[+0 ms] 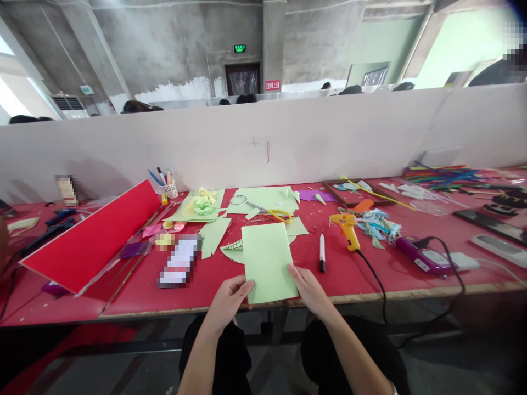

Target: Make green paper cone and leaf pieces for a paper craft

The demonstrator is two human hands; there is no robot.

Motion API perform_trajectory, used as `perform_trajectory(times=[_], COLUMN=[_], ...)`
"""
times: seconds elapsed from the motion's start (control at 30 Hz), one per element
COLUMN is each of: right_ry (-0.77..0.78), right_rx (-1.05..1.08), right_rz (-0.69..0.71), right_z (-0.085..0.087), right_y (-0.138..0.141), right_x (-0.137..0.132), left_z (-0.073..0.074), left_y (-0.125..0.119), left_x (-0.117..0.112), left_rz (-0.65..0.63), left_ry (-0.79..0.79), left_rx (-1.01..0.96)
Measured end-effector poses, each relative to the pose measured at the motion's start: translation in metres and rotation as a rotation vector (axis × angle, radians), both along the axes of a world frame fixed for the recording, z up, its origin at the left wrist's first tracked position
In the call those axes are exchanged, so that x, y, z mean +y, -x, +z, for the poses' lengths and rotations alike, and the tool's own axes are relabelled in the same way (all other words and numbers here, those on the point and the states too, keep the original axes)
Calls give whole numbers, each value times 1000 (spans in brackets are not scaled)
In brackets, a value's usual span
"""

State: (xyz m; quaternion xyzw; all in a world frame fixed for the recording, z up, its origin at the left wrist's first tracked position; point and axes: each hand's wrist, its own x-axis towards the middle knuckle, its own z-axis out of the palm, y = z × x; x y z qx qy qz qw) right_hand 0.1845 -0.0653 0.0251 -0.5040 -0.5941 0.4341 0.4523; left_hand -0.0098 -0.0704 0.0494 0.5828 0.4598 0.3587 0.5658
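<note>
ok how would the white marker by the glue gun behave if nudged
The marker would probably roll, as it looks round and the red tabletop flat. Being slim, it should feel light. Its straight shape suggests stiffness.

You face one green sheet [267, 258] between your two hands [230, 299] [309, 291], one yellow glue gun [348, 229], one pair of scissors [272, 211], one pen cup [171, 191] and perhaps four pens [155, 176].

Green exit sign [239, 48] above dark doorway [242, 80]; pens [155, 177] in patterned cup [171, 191].
</note>
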Motion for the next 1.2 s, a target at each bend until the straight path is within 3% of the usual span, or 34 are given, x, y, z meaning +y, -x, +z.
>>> perform_trajectory(times=[0.13, 0.27, 0.4, 0.6, 0.83, 1.2], right_ry=[7, -63, -114, -164, -123, -16], right_rx=[16, 72, 136, 219, 237, 212], right_rz=[33, 134, 131, 181, 207, 5], right_z=[0, 3, 4, 10, 14, 18], right_y=[1, -3, -9, -22, -36, -35], right_x=[-2, 0, -1, -3, -1, -2], left_z=[4, 10, 14, 14, 14, 10], left_y=[5, 6, 5, 5, 5, 10], left_x=[0, -2, -3, -2, -1, -2], left_rz=[45, 13, -10, -146, -228, -127], left_ry=[-92, -44, -78, -153, -141, -151], left_rx=[42, -15, 37, 160, 148, 212])
